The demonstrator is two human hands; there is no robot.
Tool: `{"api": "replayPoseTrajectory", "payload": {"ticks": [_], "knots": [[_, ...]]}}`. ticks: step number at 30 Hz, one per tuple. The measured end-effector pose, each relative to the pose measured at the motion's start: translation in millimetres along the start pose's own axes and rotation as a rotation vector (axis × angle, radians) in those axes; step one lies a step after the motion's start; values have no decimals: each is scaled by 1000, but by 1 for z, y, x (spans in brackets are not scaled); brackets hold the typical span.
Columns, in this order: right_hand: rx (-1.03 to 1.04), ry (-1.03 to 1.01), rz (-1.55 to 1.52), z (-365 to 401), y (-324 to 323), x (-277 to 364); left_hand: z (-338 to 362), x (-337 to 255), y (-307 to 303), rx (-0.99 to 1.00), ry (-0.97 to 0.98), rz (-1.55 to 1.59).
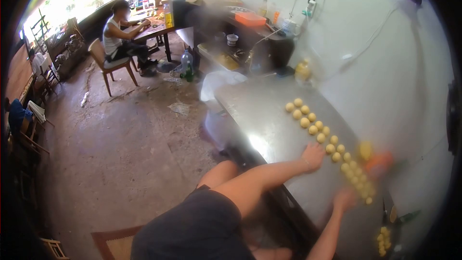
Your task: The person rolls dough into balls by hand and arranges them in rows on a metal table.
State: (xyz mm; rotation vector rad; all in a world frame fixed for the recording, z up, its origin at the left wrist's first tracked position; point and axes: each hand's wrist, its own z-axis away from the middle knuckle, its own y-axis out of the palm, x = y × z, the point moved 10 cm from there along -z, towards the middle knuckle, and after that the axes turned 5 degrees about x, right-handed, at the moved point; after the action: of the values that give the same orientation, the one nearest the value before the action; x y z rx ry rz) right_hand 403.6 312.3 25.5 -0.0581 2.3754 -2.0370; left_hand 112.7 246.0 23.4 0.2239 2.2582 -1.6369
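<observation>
Pale yellow dough-like balls (313, 129) lie in a long double row on the metal table (284, 137). My left hand (314, 157) rests low over the tabletop beside the middle of the row, its fingers curled downward. Whatever lies beneath its palm is hidden. Nearer to me, my right hand (345, 198) is beside the closer end of the row, where the balls are packed tightly. Blur over that hand hides its fingers. Behind that end are a blurred orange object (379, 164) and a yellow object (365, 150).
More small yellow pieces (384, 241) lie at the near right, close to a green bottle (409, 217). A jar (303, 71) stands at the table's far end. Beyond are a counter with an orange container (250, 19) and a seated person (118, 33) at another table.
</observation>
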Motion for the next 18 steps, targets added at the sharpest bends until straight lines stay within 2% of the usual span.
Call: {"api": "replayPoseTrajectory", "payload": {"ticks": [4,7,10,15,18], "knots": [[38,63,64,-19,37,-69,12,45,-16,-27,-83,-79],[15,82,131,14,25,-84,40,62,-33,-102,-52,-143],[-188,-16,92,34,33,-91,67,55,-44,-113,-14,-162],[-148,-88,42,67,26,-73,86,17,-26,-86,142,-176],[-74,-90,79,69,30,-58,98,-19,-43,-11,210,-93]]}}
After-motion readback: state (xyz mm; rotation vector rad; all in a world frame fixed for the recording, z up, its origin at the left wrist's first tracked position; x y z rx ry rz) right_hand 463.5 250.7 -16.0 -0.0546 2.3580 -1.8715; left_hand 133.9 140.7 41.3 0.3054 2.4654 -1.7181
